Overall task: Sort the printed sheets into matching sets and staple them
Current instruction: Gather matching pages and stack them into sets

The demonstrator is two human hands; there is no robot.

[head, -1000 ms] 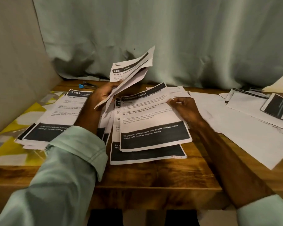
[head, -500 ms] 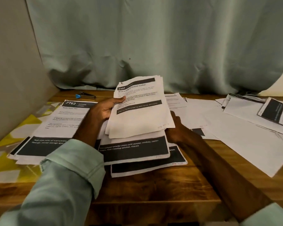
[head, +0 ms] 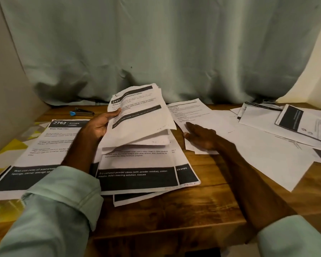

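Observation:
My left hand grips a bundle of printed sheets headed 2437 by its left edge, lifted and tilted above the centre pile. That centre pile lies flat with black footer bars showing. To its left lies a sheet headed 2762, partly under my left forearm. My right hand rests flat with straight fingers on blank-looking white sheets right of centre. A stapler with a blue end lies at the back left of the table.
A wooden table carries everything. More printed sheets are stacked at the far right. A pale green curtain hangs behind the table. A yellow patterned cloth lies at the left edge beside a wall panel.
My right hand let go of the sheets at the centre and moved right onto the white sheets. My left hand keeps hold of the 2437 bundle, now flatter and lower.

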